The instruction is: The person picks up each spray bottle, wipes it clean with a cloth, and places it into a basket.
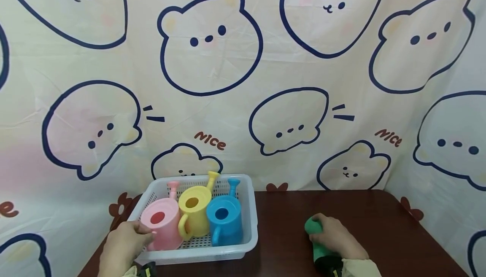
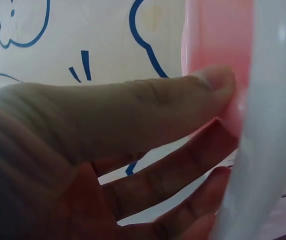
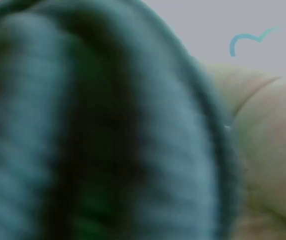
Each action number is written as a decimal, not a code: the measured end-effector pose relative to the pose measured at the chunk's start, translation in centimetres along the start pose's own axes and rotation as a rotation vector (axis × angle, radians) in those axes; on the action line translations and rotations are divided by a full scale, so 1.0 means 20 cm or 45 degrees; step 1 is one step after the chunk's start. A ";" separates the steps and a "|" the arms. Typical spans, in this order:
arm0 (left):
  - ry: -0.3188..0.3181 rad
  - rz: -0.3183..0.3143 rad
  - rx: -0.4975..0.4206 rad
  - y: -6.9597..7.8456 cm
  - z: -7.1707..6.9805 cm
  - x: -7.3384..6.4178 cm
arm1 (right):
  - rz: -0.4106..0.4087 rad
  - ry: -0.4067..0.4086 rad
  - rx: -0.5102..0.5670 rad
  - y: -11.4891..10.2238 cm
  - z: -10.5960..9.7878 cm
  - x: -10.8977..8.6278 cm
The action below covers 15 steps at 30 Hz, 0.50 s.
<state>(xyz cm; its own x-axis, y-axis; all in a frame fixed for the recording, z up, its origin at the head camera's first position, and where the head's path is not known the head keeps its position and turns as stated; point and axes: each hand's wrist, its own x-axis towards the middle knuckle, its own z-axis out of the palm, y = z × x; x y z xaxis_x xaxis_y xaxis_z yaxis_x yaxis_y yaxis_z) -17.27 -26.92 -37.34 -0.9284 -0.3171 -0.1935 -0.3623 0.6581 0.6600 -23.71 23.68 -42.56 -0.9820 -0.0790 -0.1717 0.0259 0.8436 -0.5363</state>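
In the head view my left hand is at the near left side of a white plastic basket, thumb and fingers at the pink watering can. The left wrist view shows the thumb pressed on the pink plastic, fingers bent below it, partly hidden by the basket rim. Beside the pink can stand a yellow watering can and a blue watering can. Farther right, my right hand grips a green object with a rounded end; up close it looks ribbed and blurred, its kind unclear.
The basket rests on the left part of a dark brown table. Behind and on both sides hangs a pale curtain printed with cartoon animal heads. All three cans have their spouts toward the back of the basket.
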 end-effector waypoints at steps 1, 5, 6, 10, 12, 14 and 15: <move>0.000 -0.005 0.005 0.00 0.00 0.00 | -0.001 -0.009 -0.001 0.00 0.00 0.00; 0.022 -0.016 0.045 0.01 -0.01 -0.02 | -0.011 -0.025 -0.033 0.01 0.01 -0.01; 0.042 -0.023 0.055 0.02 -0.02 -0.03 | -0.013 -0.020 -0.044 0.01 0.00 -0.01; 0.166 -0.034 0.083 0.06 -0.05 -0.06 | -0.043 0.026 -0.102 -0.01 -0.02 -0.01; 0.256 -0.021 0.078 0.10 -0.06 -0.08 | -0.046 0.054 -0.111 -0.03 -0.04 -0.02; 0.339 0.015 0.059 0.15 -0.05 -0.10 | -0.060 0.079 -0.120 -0.05 -0.05 -0.04; 0.381 0.037 0.046 0.18 -0.04 -0.12 | -0.067 0.090 -0.126 -0.07 -0.06 -0.06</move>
<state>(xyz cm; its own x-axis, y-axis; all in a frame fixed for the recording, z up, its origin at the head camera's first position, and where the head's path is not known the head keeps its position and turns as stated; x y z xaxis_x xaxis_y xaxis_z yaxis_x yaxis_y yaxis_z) -16.28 -24.39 -33.84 -0.8749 -0.4816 0.0513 -0.3437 0.6920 0.6348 -22.89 23.31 -40.61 -0.9923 -0.0900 -0.0850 -0.0413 0.8878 -0.4583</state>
